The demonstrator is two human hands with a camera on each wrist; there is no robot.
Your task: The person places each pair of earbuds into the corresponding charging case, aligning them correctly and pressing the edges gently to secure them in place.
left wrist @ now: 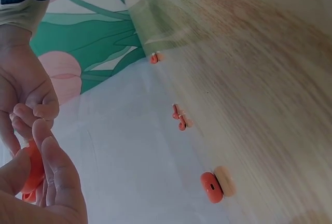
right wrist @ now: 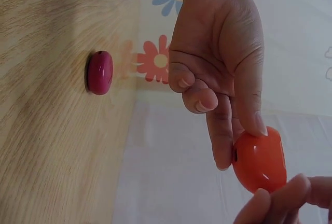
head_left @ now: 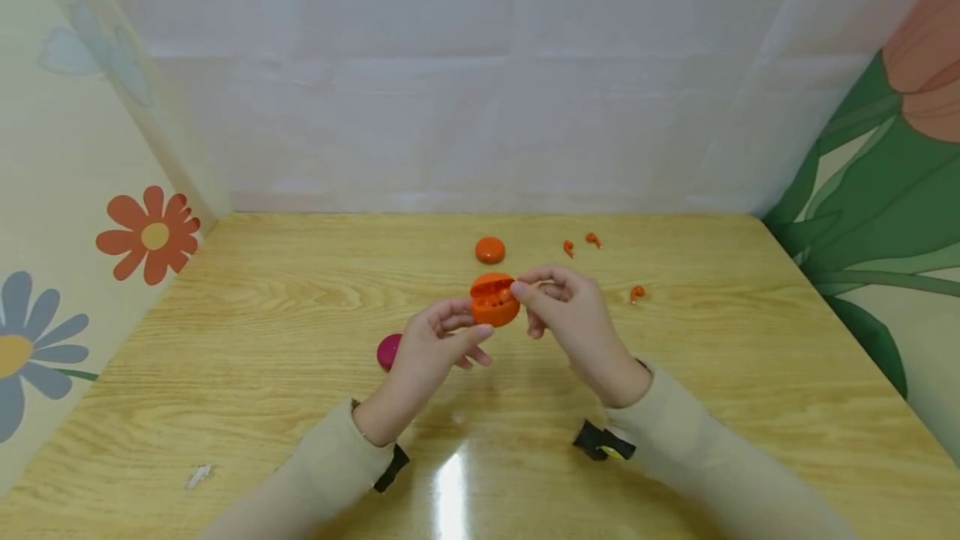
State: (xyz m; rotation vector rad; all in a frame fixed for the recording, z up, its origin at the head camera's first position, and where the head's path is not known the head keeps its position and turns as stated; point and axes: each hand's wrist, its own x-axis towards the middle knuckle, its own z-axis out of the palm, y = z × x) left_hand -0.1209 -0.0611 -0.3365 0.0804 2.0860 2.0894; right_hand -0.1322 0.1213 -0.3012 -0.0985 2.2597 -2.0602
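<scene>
In the head view my left hand [head_left: 438, 340] holds an orange earbud case [head_left: 495, 312] up over the table, thumb at the front and fingers behind. The case's lid is raised, showing the hollow inside. My right hand [head_left: 573, 315] is at the case's right side, thumb and forefinger pinched together at the opening on an orange earbud [head_left: 505, 295], mostly hidden by the fingertips. From the right wrist the case [right wrist: 259, 162] shows its smooth rounded underside between the left thumb and fingers. The left wrist view catches only part of the case [left wrist: 34, 169] behind the left fingers.
A second orange case [head_left: 490, 250] lies closed farther back. Two orange earbuds [head_left: 569, 248] [head_left: 593, 240] lie at the back right, another earbud [head_left: 637, 295] nearer. A magenta case [head_left: 388, 352] sits beside the left hand. A small white piece [head_left: 198, 476] lies front left.
</scene>
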